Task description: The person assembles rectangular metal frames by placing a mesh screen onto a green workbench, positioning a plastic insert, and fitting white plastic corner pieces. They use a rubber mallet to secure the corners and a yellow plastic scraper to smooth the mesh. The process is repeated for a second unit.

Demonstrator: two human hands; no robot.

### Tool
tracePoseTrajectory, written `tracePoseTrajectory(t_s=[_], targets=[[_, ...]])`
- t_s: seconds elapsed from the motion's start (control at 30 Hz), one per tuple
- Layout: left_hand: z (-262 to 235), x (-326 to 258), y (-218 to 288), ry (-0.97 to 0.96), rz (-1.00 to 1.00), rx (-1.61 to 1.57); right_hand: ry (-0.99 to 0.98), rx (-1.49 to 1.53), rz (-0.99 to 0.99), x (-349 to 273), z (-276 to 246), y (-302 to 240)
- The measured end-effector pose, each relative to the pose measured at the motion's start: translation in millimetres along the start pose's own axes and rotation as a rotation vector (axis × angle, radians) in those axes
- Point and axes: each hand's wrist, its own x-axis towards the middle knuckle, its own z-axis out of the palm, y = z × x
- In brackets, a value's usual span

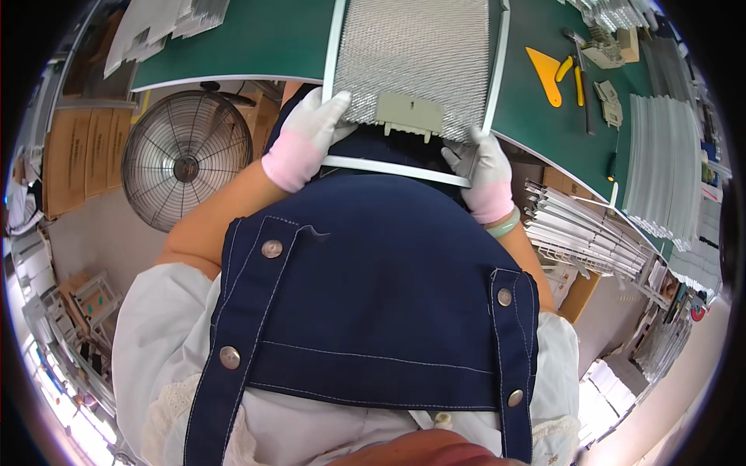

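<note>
A metal mesh panel in a pale aluminium frame extends from the green bench over its front edge toward my body. At the left rail, my left hand, in a white glove with a pink cuff, is closed on the panel with its thumb on top. My right hand, gloved the same way, grips the right side near the frame's near corner. Between them, a grey-green plastic piece with short prongs lies on the mesh's near edge. A dark gap shows between the mesh edge and the near rail. Some fingers of both hands are hidden below the frame.
On the green bench to the right lie an orange-yellow scraper, yellow-handled pliers and plastic parts. Pale metal strips are stacked farther right. A floor fan and cardboard boxes stand left.
</note>
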Motion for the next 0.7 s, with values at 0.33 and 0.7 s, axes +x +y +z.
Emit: tracePoseTrajectory(t_s=[0.33,0.7], targets=[[0,1,-3,0.009,-0.073,0.010,-0.063,0.040,0.144,5,-28,6],[-17,12,-14,-0.004,0.124,0.468,0.032,0.139,0.102,7,-11,1]])
